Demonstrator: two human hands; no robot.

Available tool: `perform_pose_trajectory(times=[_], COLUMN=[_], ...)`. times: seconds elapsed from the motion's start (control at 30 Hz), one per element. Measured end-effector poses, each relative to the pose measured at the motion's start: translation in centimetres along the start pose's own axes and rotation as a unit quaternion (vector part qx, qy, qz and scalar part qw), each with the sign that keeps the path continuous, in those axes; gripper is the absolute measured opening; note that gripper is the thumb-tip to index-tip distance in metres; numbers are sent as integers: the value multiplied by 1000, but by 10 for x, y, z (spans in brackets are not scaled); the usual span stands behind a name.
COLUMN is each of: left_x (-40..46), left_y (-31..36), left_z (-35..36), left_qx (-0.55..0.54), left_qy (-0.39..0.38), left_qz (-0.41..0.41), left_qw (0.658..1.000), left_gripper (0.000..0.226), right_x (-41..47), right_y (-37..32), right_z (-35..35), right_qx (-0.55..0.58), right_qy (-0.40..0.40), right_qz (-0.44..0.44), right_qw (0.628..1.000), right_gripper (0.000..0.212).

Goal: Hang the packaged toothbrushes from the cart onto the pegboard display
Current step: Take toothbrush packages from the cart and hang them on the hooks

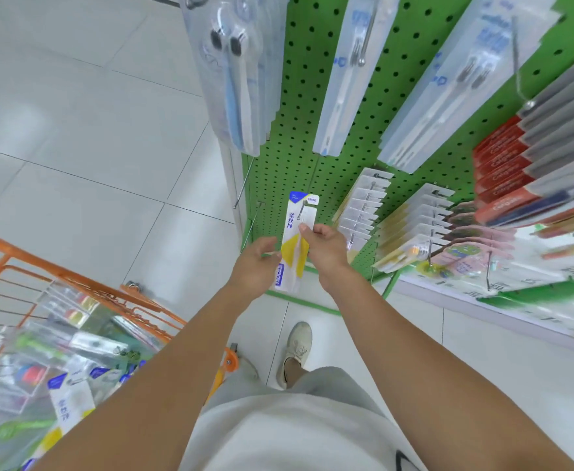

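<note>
Head view, read left to right. At lower left stands the orange wire cart (75,277), in which many packaged toothbrushes (71,399) lie heaped; these are not yet hung, so most of the task appears to remain. Right of the cart, the left hand (256,263) reaches forward with its fingers curled against the left edge of a white, blue and yellow toothbrush pack (297,239); whether it grips the pack or only steadies it cannot be told. The pack hangs upright against the green pegboard (299,113), its top at a metal hook (301,209) that seems to pass through the hanging hole. The right hand (326,248) pinches the pack near its middle, thumb and fingers closed on the card. Judged from this, the step in hand is seating this one pack on its hook. Two bare hooks (245,181) project from the board's left edge, awaiting stock. Farther right and above, hooks already carry rows of clear packs (338,73), white-carded packs (363,205) and red boxes (503,175), part of which are blurred.
</note>
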State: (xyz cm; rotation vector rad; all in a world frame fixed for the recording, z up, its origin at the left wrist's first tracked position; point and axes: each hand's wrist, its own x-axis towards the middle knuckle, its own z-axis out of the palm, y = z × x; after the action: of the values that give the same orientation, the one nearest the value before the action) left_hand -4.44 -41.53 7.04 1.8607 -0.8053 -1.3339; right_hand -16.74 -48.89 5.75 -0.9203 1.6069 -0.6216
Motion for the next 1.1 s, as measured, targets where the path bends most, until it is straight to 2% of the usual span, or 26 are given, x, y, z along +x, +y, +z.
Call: perform_pose_trajectory(times=[0.1,0.17,0.2,0.4,0.53,0.63,0.77,0.87,0.97,1.1], left_x=[1,0,-2,-5,-5,-11,-31,-61,-101,-170], left_y=[-6,-15,-19,-46,-50,-53,-74,-101,-139,-203], left_z=[-1,-5,-8,-26,-31,-36,-57,-80,-109,-153], left_qx=[4,-3,-8,-26,-64,-94,-100,-105,-59,53], left_qy=[13,18,20,37,46,55,106,181,259,338], left_qz=[-8,-12,-17,-59,-70,-86,-112,-126,-123,-152], left_qw=[1000,1000,1000,997,994,990,983,970,956,927], left_gripper=[34,29,26,18,16,12,9,6,3,8], right_x=[15,27,31,37,39,31,-1,-39,-82,-126], right_y=[-21,-34,-39,-31,-9,0,27,51,72,93], right_z=[11,20,24,28,30,36,58,85,113,138], right_qx=[-63,-30,-7,66,82,85,26,-59,-185,-395], right_qy=[-2,-14,-15,-3,-34,-51,-120,-215,-343,-489], right_qz=[95,174,193,205,152,163,187,161,78,-121], right_qw=[994,984,981,976,984,982,975,961,918,768], right_gripper=[55,74,77,64,45,24,16,10,3,25])
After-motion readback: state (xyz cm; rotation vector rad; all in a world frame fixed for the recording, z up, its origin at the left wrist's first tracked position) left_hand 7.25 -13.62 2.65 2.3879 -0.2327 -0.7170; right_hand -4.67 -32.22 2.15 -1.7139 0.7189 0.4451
